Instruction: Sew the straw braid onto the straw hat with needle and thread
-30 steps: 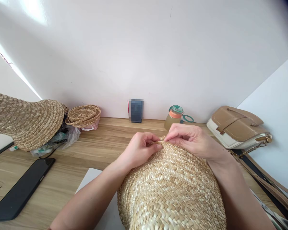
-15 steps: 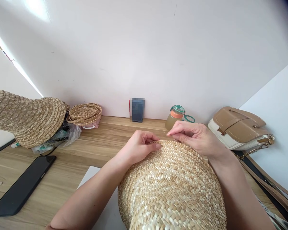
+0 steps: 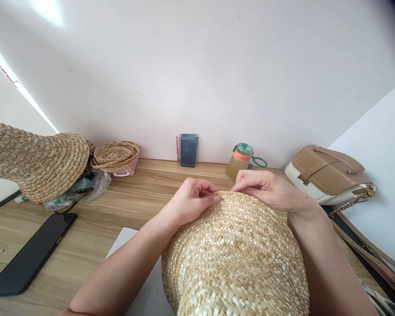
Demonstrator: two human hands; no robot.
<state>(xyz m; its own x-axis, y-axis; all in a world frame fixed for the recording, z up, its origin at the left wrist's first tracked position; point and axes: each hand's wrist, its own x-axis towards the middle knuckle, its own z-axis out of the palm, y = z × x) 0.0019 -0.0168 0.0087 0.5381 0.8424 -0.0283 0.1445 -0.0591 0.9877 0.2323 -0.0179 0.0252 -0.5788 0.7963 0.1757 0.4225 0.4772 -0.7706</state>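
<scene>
A woven straw hat (image 3: 240, 245) fills the lower middle of the view, its brim edge facing away from me. My left hand (image 3: 197, 199) pinches that edge between thumb and fingers, the thumb lying on top of the weave. Just to the right, my right hand (image 3: 263, 186) is closed in a pinch close against the same edge. Its fingertips are partly behind the brim, and whatever they hold is hidden or too small to make out. Under the hat lies a white sheet (image 3: 123, 239), mostly covered by my left forearm and the hat.
Left on the wooden table (image 3: 145, 180) are a black phone (image 3: 33, 252), another straw hat (image 3: 52, 162) and coiled straw braid (image 3: 116, 156) on a pink basket (image 3: 128, 170). Behind stand a dark blurred box (image 3: 188, 149) and a lidded bottle (image 3: 238, 162). A brown-and-white handbag (image 3: 329, 175) sits right.
My right hand has come down slightly, from just above the brim edge to right against it. My left hand keeps its pinch on the hat. The view has barely shifted.
</scene>
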